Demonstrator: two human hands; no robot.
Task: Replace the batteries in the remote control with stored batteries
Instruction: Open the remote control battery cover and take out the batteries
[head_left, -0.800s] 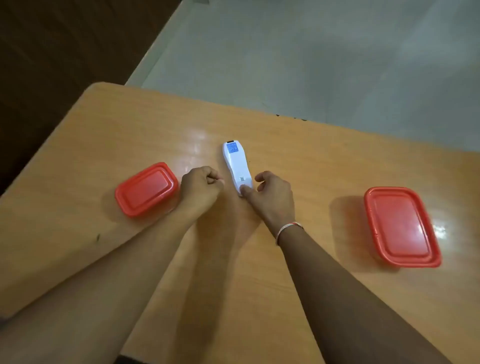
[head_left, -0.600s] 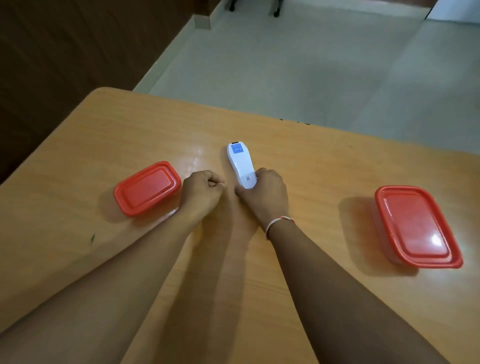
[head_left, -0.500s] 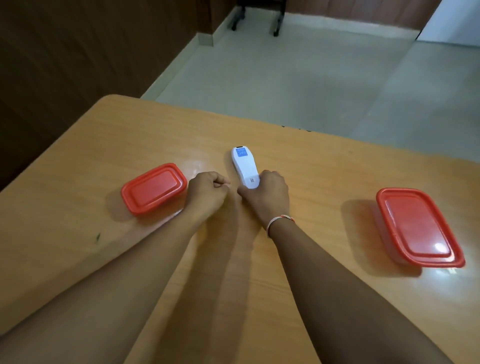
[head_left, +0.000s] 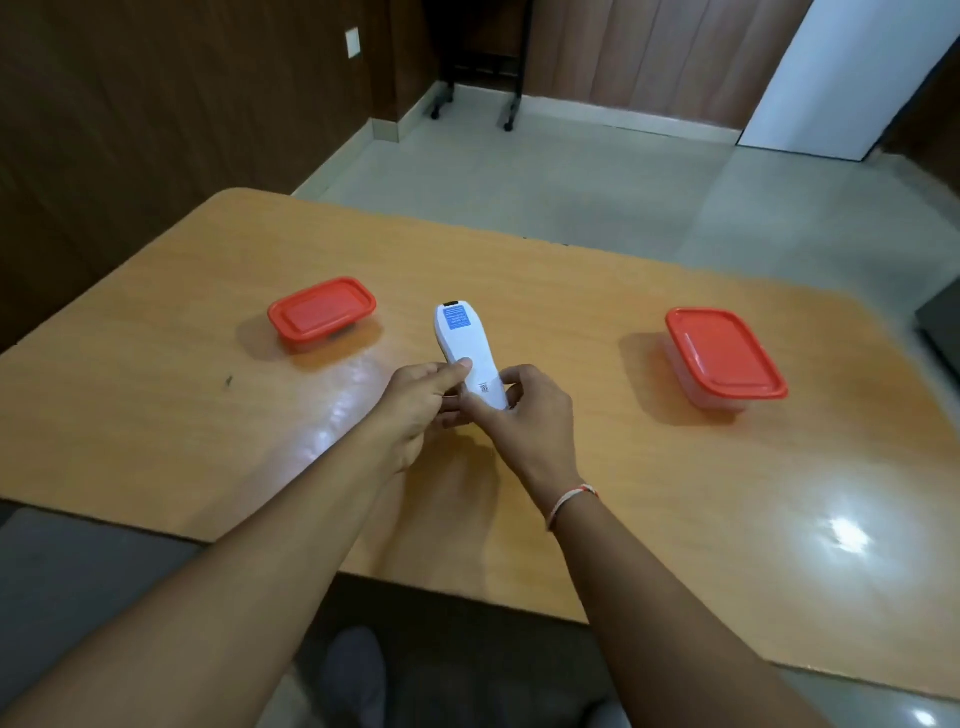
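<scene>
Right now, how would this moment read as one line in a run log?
remote: back side up, held in both hands | left hand: grips | right hand: grips | both red-lidded containers: closed

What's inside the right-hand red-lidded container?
Cannot tell. The right container is closed by its red lid; its clear wall shows nothing definite. Any batteries are hidden.

White remote control (head_left: 469, 356) is back side up, blue sticker near its far end and a small code label near the near end, back cover on. It's held at the near end, far end angled away and a bit left, over the bench (head_left: 597, 312).
</scene>
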